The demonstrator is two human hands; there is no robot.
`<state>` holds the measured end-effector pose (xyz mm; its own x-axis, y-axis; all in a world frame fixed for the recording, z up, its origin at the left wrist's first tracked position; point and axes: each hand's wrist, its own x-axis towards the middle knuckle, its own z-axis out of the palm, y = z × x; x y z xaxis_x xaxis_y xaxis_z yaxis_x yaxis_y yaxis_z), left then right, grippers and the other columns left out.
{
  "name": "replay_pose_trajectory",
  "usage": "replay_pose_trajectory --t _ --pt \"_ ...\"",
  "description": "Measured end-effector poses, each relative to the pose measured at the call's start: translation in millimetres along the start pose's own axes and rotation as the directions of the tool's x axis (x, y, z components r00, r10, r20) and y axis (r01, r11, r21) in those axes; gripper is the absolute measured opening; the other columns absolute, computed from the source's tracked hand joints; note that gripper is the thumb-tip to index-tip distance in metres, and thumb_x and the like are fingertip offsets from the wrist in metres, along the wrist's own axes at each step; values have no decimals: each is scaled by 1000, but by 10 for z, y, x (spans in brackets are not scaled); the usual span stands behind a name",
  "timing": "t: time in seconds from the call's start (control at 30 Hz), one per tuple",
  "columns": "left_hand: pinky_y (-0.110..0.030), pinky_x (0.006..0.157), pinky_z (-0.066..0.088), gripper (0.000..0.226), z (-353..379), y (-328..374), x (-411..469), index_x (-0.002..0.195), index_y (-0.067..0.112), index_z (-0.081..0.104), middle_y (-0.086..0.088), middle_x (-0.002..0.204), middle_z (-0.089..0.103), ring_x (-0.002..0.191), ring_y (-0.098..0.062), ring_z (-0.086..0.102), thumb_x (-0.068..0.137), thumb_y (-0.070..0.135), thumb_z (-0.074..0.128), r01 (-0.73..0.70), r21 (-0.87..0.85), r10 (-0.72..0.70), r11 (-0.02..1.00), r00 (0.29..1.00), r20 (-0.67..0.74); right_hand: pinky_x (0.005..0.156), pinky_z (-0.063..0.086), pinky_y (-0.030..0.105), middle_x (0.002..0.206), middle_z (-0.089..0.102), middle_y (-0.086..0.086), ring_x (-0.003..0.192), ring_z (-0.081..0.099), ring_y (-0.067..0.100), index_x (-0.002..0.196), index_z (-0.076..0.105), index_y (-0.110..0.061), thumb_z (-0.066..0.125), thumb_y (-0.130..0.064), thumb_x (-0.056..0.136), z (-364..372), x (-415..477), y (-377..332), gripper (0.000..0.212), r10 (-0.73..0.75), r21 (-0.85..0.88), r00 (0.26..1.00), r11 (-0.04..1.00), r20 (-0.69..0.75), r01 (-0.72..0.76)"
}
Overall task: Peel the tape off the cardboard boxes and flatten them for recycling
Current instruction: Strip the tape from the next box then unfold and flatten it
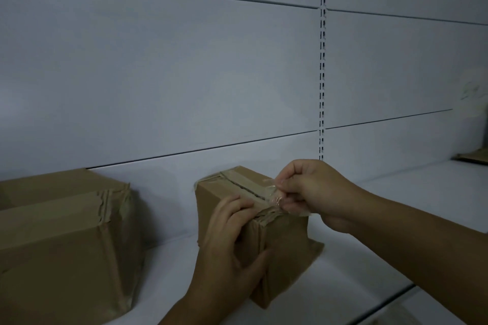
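Note:
A small brown cardboard box (pixel 219 192) stands on a white shelf (pixel 369 266), its top seam and near corner covered with wrinkled tape. My left hand (pixel 232 248) grips the box's near corner, fingers on top and thumb on the front face. My right hand (pixel 314 190) pinches a strip of clear tape (pixel 276 194) that is lifted off the top seam at the box's right edge. A larger taped cardboard box (pixel 60 240) stands to the left, apart from both hands.
White panelled shelving backs the boxes, with a slotted upright (pixel 322 74) behind the small box. A flat piece of cardboard (pixel 472 158) lies at the far right on the shelf. The shelf's front edge runs at the lower right.

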<state>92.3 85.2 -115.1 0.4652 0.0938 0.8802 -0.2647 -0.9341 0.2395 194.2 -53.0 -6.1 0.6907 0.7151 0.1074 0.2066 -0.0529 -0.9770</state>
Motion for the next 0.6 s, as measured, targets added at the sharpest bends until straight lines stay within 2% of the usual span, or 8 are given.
replay_pose_trajectory --t 0.1,0.23,0.3,0.37,0.4,0.5,0.53,0.6 --pt "-25 95 41 54 -46 -8 39 121 38 46 23 124 46 120 -2 43 71 43 68 14 -6 -14 1000 999 52 47 51 20 60 65 5 50 61 12 87 55 -7 47 1 94 -18 9 -60 14 21 -59 998 998 68 -17" --pt "-21 90 38 60 -141 -23 82 121 54 42 28 122 43 118 0 42 68 42 68 -5 -17 7 1000 995 97 59 58 26 69 65 8 57 67 16 85 56 -8 49 -1 94 -51 9 -225 14 -92 -304 986 944 141 131" --pt "-18 91 42 54 -202 -32 80 113 50 49 27 121 48 119 1 45 65 39 69 29 -72 -23 997 996 81 70 59 34 70 68 7 64 70 19 84 56 -11 49 -6 94 -67 28 -268 14 -210 -477 972 847 104 234" --pt "-16 95 41 48 -257 -34 78 105 41 56 21 119 57 120 -2 49 61 32 70 95 -165 -84 982 994 75 70 57 33 71 69 1 61 68 13 85 56 -14 48 -10 94 -82 74 -272 13 -300 -629 951 725 78 281" --pt "-17 95 42 45 -282 -30 78 101 38 59 18 116 61 119 -4 52 59 26 70 136 -218 -121 966 989 84 68 55 32 70 68 0 57 66 11 85 56 -14 48 -11 94 -91 104 -269 12 -294 -632 953 727 70 270" --pt "-23 92 46 40 -355 -8 79 88 32 61 9 108 66 113 -11 58 56 8 67 205 -351 -179 914 978 104 59 54 28 65 66 4 52 60 11 87 56 -11 50 -16 96 -133 156 -259 12 -131 -448 985 878 116 169" --pt "-24 91 46 41 -375 6 79 91 30 61 9 108 65 112 -13 58 56 9 64 199 -357 -171 913 979 108 60 53 27 66 66 4 54 61 11 89 56 -9 51 -20 96 -152 146 -262 14 -95 -396 984 906 154 149" --pt "-23 90 46 47 -387 36 85 101 34 63 12 110 62 111 -14 57 59 13 58 154 -311 -122 938 985 118 68 55 26 77 70 2 65 66 10 96 59 -9 51 -25 96 -183 110 -257 18 -126 -341 968 919 216 196"
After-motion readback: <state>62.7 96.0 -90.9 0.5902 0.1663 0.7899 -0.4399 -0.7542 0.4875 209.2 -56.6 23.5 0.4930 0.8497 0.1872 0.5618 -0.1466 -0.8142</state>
